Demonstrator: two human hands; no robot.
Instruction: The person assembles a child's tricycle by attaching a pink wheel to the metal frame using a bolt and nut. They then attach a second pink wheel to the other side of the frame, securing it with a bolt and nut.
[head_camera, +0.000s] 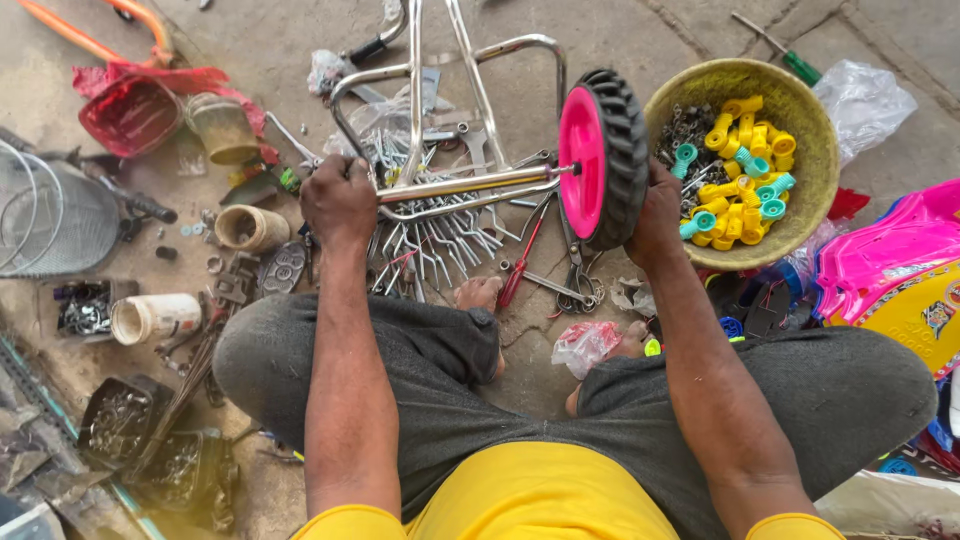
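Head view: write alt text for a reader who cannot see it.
A seated person's right hand grips a pink wheel with black tyre on a chrome axle rod that the left hand holds. Spanners litter the ground beside a bowl of yellow and teal plastic caps.

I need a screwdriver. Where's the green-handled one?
The green-handled screwdriver lies on the concrete at top right, just behind the yellow bowl, beside a clear plastic bag.
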